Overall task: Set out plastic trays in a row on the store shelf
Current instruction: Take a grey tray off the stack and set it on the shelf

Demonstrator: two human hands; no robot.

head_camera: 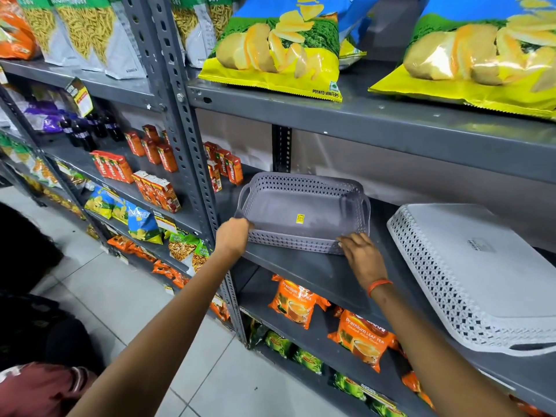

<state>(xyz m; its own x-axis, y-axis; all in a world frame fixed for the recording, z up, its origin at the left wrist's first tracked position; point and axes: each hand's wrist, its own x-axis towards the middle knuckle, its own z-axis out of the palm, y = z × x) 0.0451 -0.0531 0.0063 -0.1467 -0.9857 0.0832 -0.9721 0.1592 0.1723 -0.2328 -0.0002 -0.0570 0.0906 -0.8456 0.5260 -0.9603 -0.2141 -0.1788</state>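
Trays: a grey lattice-sided plastic tray stack [301,216] sits upright on the grey metal shelf [304,272], and both hands are on its near edge.
Left hand [233,236]: closed over the stack's near-left corner, fingers curled around the rim and mostly hidden behind the knuckles.
Right hand [362,255]: fingertips [346,239] pressed together on the near-right corner, palm down over the shelf; an orange band [379,285] circles the wrist.
Sticker: a small yellow sticker [300,218] lies on the tray floor, beyond and between the two sets of fingers.
White tray [469,278]: upside down on the same shelf, well to the right of the right fingers, apart from the grey stack.
Tea packets [361,338]: orange, on the shelf below the hands.
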